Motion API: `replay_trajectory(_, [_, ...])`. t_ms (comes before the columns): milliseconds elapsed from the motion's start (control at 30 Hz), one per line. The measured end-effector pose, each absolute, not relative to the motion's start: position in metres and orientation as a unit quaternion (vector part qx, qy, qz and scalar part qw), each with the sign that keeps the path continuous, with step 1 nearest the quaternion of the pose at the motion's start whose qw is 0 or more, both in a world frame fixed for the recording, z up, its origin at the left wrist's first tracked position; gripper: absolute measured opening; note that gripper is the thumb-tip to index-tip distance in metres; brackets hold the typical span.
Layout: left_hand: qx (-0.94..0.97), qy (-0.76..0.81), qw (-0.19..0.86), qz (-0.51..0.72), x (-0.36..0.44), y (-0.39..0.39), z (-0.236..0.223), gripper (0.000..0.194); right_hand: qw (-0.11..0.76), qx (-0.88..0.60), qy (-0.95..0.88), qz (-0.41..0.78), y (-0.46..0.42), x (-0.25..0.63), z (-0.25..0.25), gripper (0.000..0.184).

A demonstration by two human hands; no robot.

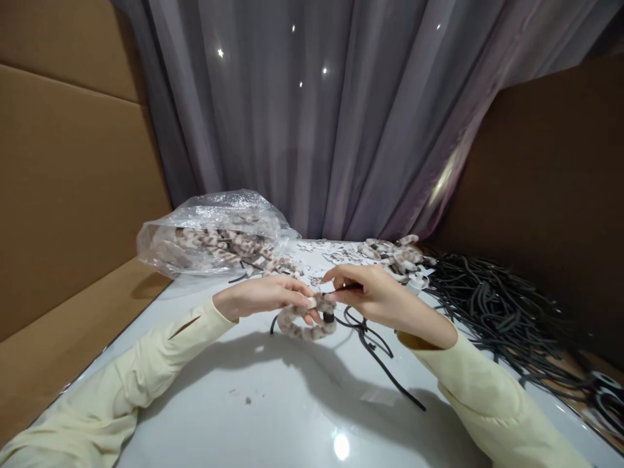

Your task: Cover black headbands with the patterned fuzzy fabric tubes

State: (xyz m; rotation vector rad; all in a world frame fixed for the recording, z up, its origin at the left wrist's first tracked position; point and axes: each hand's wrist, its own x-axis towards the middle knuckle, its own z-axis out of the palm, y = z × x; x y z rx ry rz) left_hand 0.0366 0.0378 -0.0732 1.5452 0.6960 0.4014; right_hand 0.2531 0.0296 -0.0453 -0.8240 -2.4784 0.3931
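1. Nearest, the forearms in pale sleeves are cut off by the lower edge; small crumbs lie on the white bench [253,429].
2. The fuzzy loop [307,333], spotted and bearing a black band [329,318], is between the two hands above the bench. Fingers cover its upper part.
3. The left hand [273,296] is nearly closed, holding the loop between thumb and fingers.
4. The right hand [375,292] is narrowed at the loop's top, holding a dark thin piece [348,287]; its ends are hidden, so I cannot tell what it is.
5. Black cords [392,377] lie beside the loop, to the right.
6. Farther right, a tangled cord heap [487,299] fades into shadow.
7. Beyond the hands, a clear bag [214,227] blurs the fuzzy pieces inside; a fuzzy pile [400,255] sits right of it.
8. Farthest hangs a grey curtain [302,143].
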Motion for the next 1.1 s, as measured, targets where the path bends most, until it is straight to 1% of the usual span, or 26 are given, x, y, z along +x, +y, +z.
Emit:
replay_trajectory(100, [0.697, 0.312, 0.620, 0.180, 0.037, 0.036, -0.072, 0.019, 0.254, -0.345, -0.890, 0.159, 0.032, 0.254, -0.042, 0.029])
replay_trajectory(133, [0.704, 0.313, 0.612, 0.179, 0.037, 0.035, -0.071, 0.020, 0.262, -0.354, -0.883, 0.165, 0.033, 0.253, -0.043, 0.030])
replay_trajectory(200, [0.716, 0.315, 0.598, 0.175, 0.038, 0.034, -0.070, 0.022, 0.274, -0.360, -0.873, 0.181, 0.037, 0.250, -0.046, 0.028])
replay_trajectory(300, [0.729, 0.321, 0.582, 0.168, 0.037, 0.035, -0.071, 0.024, 0.264, -0.355, -0.869, 0.221, 0.042, 0.243, -0.056, 0.032])
replay_trajectory(400, [0.727, 0.328, 0.582, 0.162, 0.036, 0.037, -0.075, 0.024, 0.266, -0.339, -0.850, 0.303, 0.045, 0.238, -0.064, 0.022])
replay_trajectory(433, [0.725, 0.329, 0.583, 0.162, 0.036, 0.038, -0.076, 0.023, 0.269, -0.335, -0.840, 0.333, 0.045, 0.237, -0.065, 0.022])
replay_trajectory(533, [0.721, 0.335, 0.583, 0.165, 0.036, 0.040, -0.079, 0.021, 0.261, -0.330, -0.812, 0.403, 0.045, 0.236, -0.066, 0.030])
replay_trajectory(633, [0.717, 0.340, 0.585, 0.166, 0.036, 0.041, -0.080, 0.023, 0.250, -0.336, -0.794, 0.440, 0.045, 0.239, -0.062, 0.039])
replay_trajectory(833, [0.682, 0.338, 0.625, 0.171, 0.038, 0.041, -0.078, 0.022, 0.257, -0.317, -0.771, 0.490, 0.045, 0.247, -0.053, 0.038])
replay_trajectory(933, [0.656, 0.323, 0.660, 0.170, 0.038, 0.041, -0.077, 0.022, 0.259, -0.304, -0.783, 0.477, 0.044, 0.250, -0.050, 0.035])
replay_trajectory(1100, [0.612, 0.292, 0.711, 0.186, 0.038, 0.040, -0.077, 0.019, 0.280, -0.291, -0.827, 0.391, 0.038, 0.252, -0.048, 0.021])
